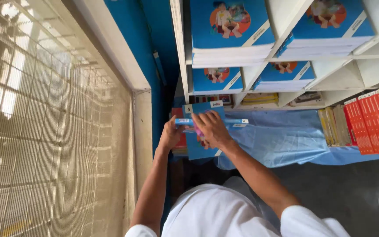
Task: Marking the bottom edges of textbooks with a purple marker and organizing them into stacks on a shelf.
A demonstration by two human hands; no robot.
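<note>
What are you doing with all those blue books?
A person in white holds blue books with both hands, low down beside a white shelf. The left hand grips the left edge of the books and the right hand lies across the top one. More blue books sit stacked in the shelf's compartments. Red and yellow books stand in a row on a blue sheet.

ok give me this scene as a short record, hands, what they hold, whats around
left hand: grips the left edge of a blue book
right hand: lies over the book's cover, fingers on a thin blue book held flat
shelf: white shelf unit with stacks of blue books
floor: light blue sheet, row of red books, yellow ones beside
left side: wire mesh window
</note>
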